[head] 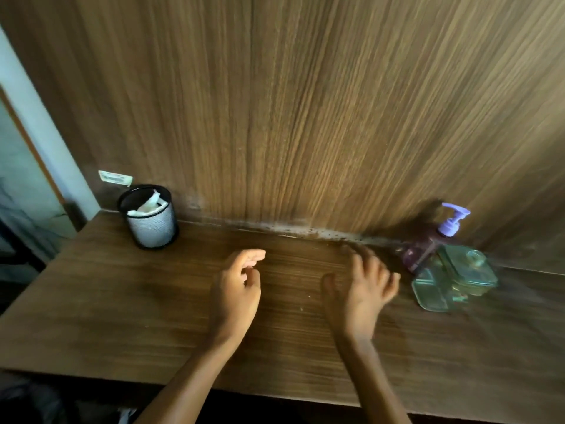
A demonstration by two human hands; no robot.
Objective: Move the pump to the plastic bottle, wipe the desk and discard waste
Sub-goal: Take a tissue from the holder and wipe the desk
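Note:
A purple bottle [420, 249] with a lilac pump [454, 220] on top stands at the back right of the wooden desk [122, 301], against the wall. In front of it lies a clear greenish bottle [452, 278] on its side, without a pump. My left hand [237, 289] hovers over the desk's middle, fingers loosely curled and empty. My right hand [362, 286] is beside it, fingers spread and blurred, a short way left of the greenish bottle. A black mesh bin [149, 221] with white tissue [148, 205] inside stands at the back left.
A wood-panel wall [305, 102] rises right behind the desk. Dark grime runs along the seam [293, 232] where wall meets desk. A small label [114, 178] is stuck on the wall above the bin. The desk's left edge drops off toward a doorway.

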